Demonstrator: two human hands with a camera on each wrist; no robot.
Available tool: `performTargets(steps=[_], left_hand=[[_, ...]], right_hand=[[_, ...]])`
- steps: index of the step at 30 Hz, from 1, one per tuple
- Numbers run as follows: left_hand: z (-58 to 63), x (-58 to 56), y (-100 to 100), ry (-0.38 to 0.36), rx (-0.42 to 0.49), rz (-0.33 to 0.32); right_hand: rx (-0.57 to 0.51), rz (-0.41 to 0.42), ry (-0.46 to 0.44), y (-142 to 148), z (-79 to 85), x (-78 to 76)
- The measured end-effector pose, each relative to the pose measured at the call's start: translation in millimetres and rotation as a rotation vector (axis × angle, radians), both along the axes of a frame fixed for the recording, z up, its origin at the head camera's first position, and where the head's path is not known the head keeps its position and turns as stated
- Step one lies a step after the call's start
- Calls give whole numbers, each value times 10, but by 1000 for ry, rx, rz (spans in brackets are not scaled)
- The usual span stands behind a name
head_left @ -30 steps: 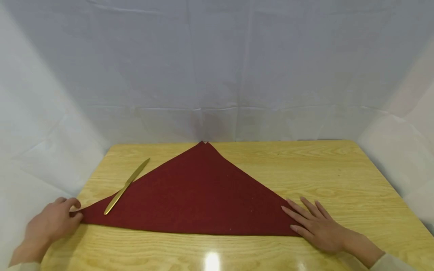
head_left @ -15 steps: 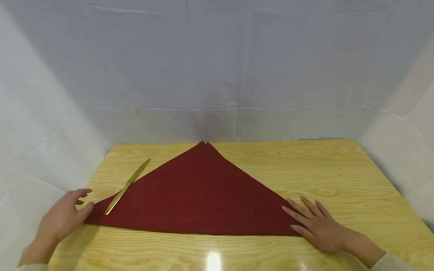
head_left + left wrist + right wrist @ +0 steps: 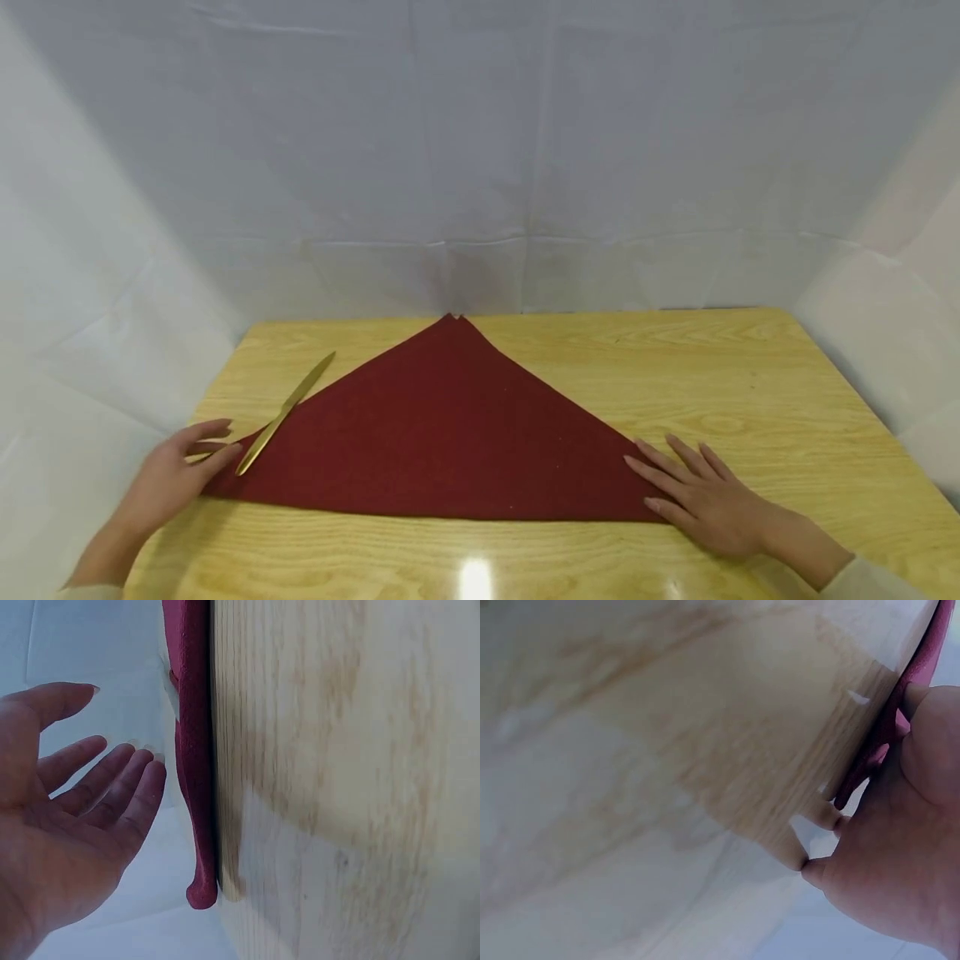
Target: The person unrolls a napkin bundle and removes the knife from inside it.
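Note:
A dark red cloth (image 3: pixel 450 433), folded into a triangle, lies flat with its point toward the back. Across its left slanted edge rests a gold table knife (image 3: pixel 285 412), blade tip on the wood and handle on the cloth. My left hand (image 3: pixel 168 475) hovers by the cloth's left corner, close to the knife handle. In the left wrist view the left hand (image 3: pixel 90 795) has thumb and fingers spread, holding nothing, apart from the cloth (image 3: pixel 195 787). My right hand (image 3: pixel 712 504) rests with spread fingers on the cloth's right corner and the wood beside it.
The light wood table (image 3: pixel 787 400) reaches back to a white sheet (image 3: pixel 480 167) hung behind it. More white sheeting flanks the table on both sides. A bright light reflection (image 3: pixel 475 579) shows near the front.
My left hand has released the cloth's left corner and moved right, toward the knife handle. The right hand, cloth and knife stay essentially in place.

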State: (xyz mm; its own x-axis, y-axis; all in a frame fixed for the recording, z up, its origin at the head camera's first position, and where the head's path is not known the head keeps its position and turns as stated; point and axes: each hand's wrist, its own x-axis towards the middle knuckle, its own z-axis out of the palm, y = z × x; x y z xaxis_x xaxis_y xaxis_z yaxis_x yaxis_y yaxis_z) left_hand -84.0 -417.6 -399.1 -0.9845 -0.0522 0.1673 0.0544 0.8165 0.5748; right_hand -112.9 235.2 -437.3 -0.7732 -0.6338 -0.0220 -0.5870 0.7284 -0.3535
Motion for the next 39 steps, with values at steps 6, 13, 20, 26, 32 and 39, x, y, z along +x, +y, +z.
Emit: performTargets(steps=[6, 13, 20, 26, 32, 39], left_hand=[[-23, -28, 58, -70, 22, -18], [-49, -53, 127, -83, 62, -44], [-75, -84, 135, -108, 28, -42], [-59, -120, 133, -136, 31, -55], [-85, -140, 95, -167, 43, -58], [-131, -188, 100, -173, 34, -46]], right_hand=[[2, 19, 55, 3, 14, -6], [-6, 50, 54, 31, 30, -24], [-2, 96, 117, 65, 32, -37], [-7, 99, 101, 88, 31, -40], [-26, 97, 94, 85, 8, -30], [-27, 81, 44, 89, 1, -34]])
